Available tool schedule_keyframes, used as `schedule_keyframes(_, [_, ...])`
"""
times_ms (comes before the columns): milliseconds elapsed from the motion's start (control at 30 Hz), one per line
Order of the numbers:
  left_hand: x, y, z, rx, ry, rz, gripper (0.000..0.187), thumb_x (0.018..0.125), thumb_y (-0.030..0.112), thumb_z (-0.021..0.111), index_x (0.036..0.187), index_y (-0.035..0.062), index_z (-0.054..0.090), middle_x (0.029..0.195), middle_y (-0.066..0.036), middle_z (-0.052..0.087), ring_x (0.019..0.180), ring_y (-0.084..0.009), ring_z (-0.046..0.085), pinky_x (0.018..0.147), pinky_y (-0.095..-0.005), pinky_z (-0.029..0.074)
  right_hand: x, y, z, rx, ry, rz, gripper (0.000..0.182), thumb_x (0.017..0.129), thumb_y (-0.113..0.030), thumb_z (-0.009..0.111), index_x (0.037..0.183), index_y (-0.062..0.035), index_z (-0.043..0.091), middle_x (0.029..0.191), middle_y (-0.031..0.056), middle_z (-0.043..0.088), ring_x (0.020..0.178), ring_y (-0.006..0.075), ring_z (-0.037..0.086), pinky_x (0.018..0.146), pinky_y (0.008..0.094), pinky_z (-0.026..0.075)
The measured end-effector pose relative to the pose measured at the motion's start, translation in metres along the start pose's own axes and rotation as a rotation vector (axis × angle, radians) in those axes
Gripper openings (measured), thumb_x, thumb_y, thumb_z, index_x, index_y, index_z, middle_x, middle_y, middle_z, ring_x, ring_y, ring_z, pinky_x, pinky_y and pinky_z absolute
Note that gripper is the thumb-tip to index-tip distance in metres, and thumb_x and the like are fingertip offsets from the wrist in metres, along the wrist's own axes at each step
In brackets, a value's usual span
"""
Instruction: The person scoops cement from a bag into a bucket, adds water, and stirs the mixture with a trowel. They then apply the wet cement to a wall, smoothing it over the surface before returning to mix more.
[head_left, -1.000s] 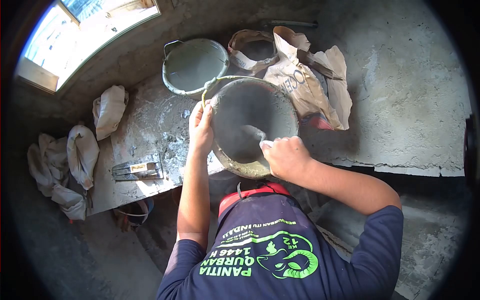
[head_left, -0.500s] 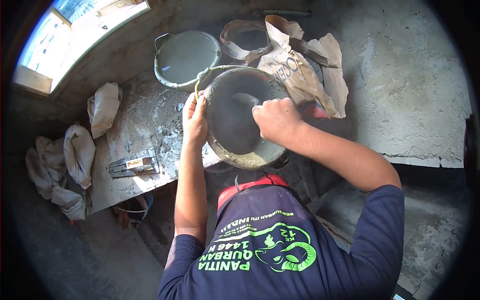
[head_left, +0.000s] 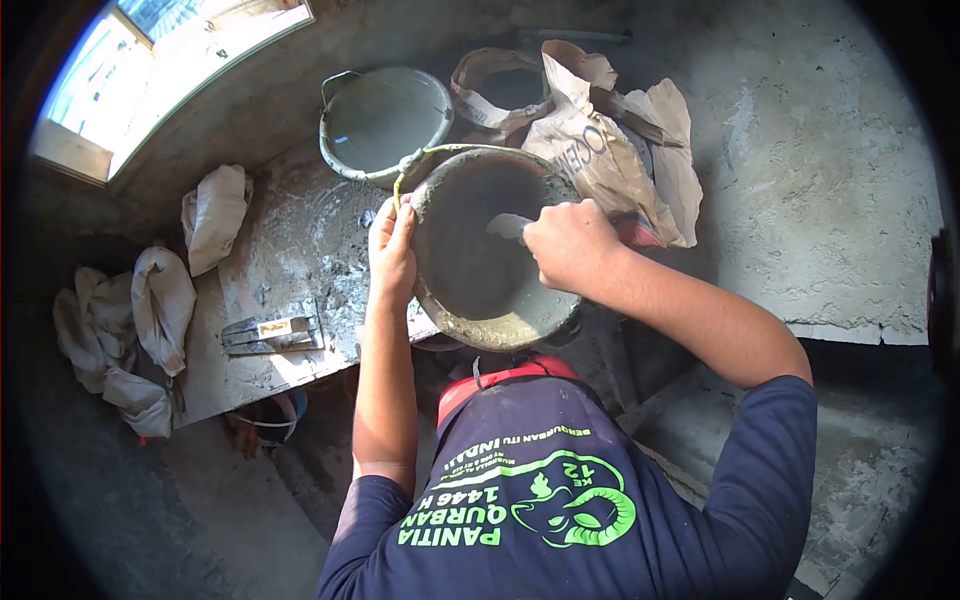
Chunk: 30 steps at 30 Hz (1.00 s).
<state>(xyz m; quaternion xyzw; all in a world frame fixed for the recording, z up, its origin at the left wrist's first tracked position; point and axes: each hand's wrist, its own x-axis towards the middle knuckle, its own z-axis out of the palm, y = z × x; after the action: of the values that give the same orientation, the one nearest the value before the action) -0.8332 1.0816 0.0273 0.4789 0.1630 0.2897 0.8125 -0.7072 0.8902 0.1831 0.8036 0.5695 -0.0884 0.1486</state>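
Note:
A mortar-crusted bucket [head_left: 480, 335] stands tilted in front of my body, with grey powder or mix inside. My left hand [head_left: 392, 255] is closed on the bucket's left rim, beside the yellow-wrapped end of its handle [head_left: 403, 176]. Over the bucket's right side, my right hand [head_left: 572, 243] is clenched around the grip of a trowel, whose pale blade [head_left: 508, 227] points left into the bucket. The trowel's grip is hidden by the fingers.
Behind stands a second bucket [head_left: 385, 120] holding greyish water. Torn paper cement bags [head_left: 600, 150] lie at back right. On the board at left rests a plastering float [head_left: 270, 333], near several pale cloth sacks [head_left: 163, 305]. A rough concrete slab [head_left: 810, 200] lies right.
My right hand and the trowel blade have shifted right and nearer to me over the bucket. My left hand keeps its hold on the rim. The whole view has shifted slightly.

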Motion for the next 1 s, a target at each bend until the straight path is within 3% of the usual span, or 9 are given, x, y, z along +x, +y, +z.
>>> schedule_keyframes(133, [0.0, 0.004, 0.008, -0.056, -0.009, -0.035, 0.025, 0.105, 0.019, 0.056, 0.121, 0.0012, 0.061, 0.11, -0.004, 0.068, 0.101, -0.01, 0.061, 0.093, -0.0273, 0.047, -0.004, -0.03, 0.017, 0.015, 0.105, -0.022, 0.016, 0.072, -0.021, 0.075, 0.083, -0.0099, 0.07, 0.075, 0.0092, 0.072, 0.073, 0.026, 0.074, 0.061, 0.0389, 0.057])
schedule_keyframes(300, [0.002, 0.0, -0.001, -0.014, 0.001, -0.017, 0.024, 0.105, 0.018, 0.055, 0.12, 0.0016, 0.062, 0.111, -0.005, 0.069, 0.101, -0.0111, 0.062, 0.093, -0.0282, 0.049, -0.026, -0.038, 0.03, 0.19, 0.113, -0.104, 0.011, 0.081, -0.024, 0.07, 0.085, -0.014, 0.069, 0.073, 0.0118, 0.07, 0.073, 0.031, 0.072, 0.065, 0.0422, 0.056])
schedule_keyframes(400, [-0.001, 0.003, -0.006, -0.035, 0.027, -0.046, 0.025, 0.105, 0.019, 0.055, 0.121, 0.0025, 0.063, 0.113, -0.006, 0.069, 0.104, -0.0125, 0.063, 0.095, -0.0293, 0.048, -0.033, -0.022, 0.012, 0.095, -0.154, -0.017, 0.017, 0.083, -0.027, 0.069, 0.086, -0.0122, 0.076, 0.075, 0.0132, 0.071, 0.075, 0.0309, 0.073, 0.068, 0.0427, 0.057])
schedule_keyframes(633, [-0.003, 0.005, 0.002, -0.039, -0.007, -0.006, 0.024, 0.105, 0.019, 0.054, 0.121, 0.0022, 0.062, 0.111, -0.005, 0.069, 0.102, -0.0119, 0.063, 0.094, -0.029, 0.048, 0.003, 0.003, 0.019, 0.024, 0.048, 0.117, 0.018, 0.086, -0.029, 0.069, 0.087, -0.0112, 0.075, 0.077, 0.0142, 0.072, 0.075, 0.0315, 0.074, 0.065, 0.0444, 0.058])
schedule_keyframes(833, [0.002, 0.002, 0.002, -0.028, 0.008, -0.024, 0.023, 0.105, 0.018, 0.054, 0.12, 0.0025, 0.063, 0.109, -0.004, 0.069, 0.1, -0.0107, 0.063, 0.093, -0.0283, 0.049, -0.019, -0.036, 0.03, 0.274, 0.081, -0.081, 0.015, 0.088, -0.028, 0.066, 0.095, -0.0164, 0.072, 0.073, 0.0136, 0.07, 0.068, 0.0322, 0.072, 0.062, 0.0478, 0.056])
schedule_keyframes(1000, [0.001, -0.001, -0.006, -0.014, 0.04, -0.014, 0.023, 0.105, 0.018, 0.054, 0.12, 0.0019, 0.062, 0.11, -0.004, 0.069, 0.1, -0.0101, 0.062, 0.093, -0.0281, 0.049, -0.034, -0.015, 0.037, 0.069, -0.008, -0.13, 0.019, 0.087, -0.032, 0.068, 0.097, -0.0168, 0.073, 0.071, 0.0099, 0.069, 0.07, 0.0306, 0.072, 0.061, 0.0445, 0.055])
